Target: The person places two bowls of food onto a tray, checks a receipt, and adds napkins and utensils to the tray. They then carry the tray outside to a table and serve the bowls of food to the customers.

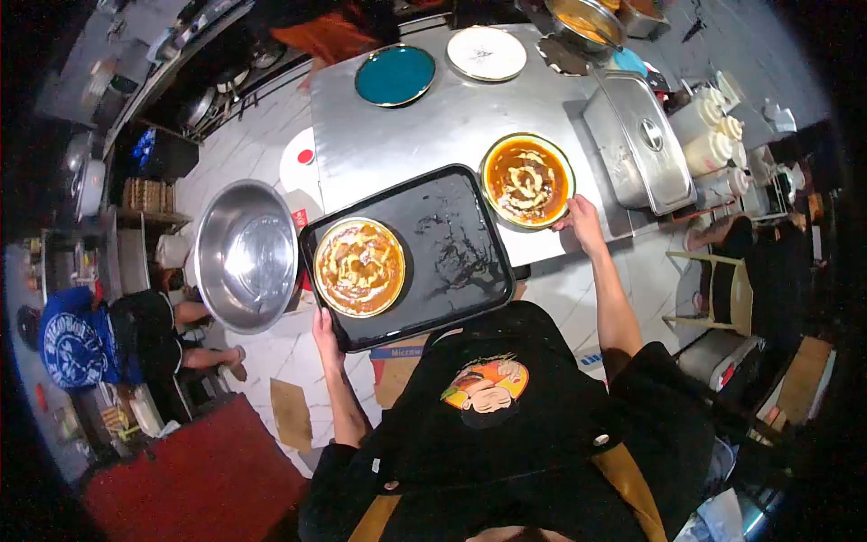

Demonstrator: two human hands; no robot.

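Head view: a black tray (452, 262) is held at its near left edge by the left hand (323, 327). The thumb lies on top of the rim and the other fingers are hidden beneath, so their spread cannot be told. The far half of the tray rests on the steel counter (433, 126) and the near half overhangs it.

One plate (359, 267) of orange curry with a white drizzle already sits on the left part of the tray. A second plate (527, 181) of the same dish stands on the counter just beyond the tray's far right corner. Its near rim is touched by the right hand (582, 221), fingers close together. Whether the rim is pinched cannot be told.

The loading of the tray seems to be the step in hand, half done. A firm hold on the second plate would be called for next, then a level carry over the tray's raised rim onto its bare right part, with the tray kept steady.

Left of the tray a large steel bowl (246, 256) stands close to it. Beyond the tray lie a teal plate (395, 75) and a white plate (486, 53), and right of it a lidded pan (643, 140) and bottles (713, 144). Far left of the tray, a person in blue (77, 339) is at work. Nothing lies between the second plate and the tray.
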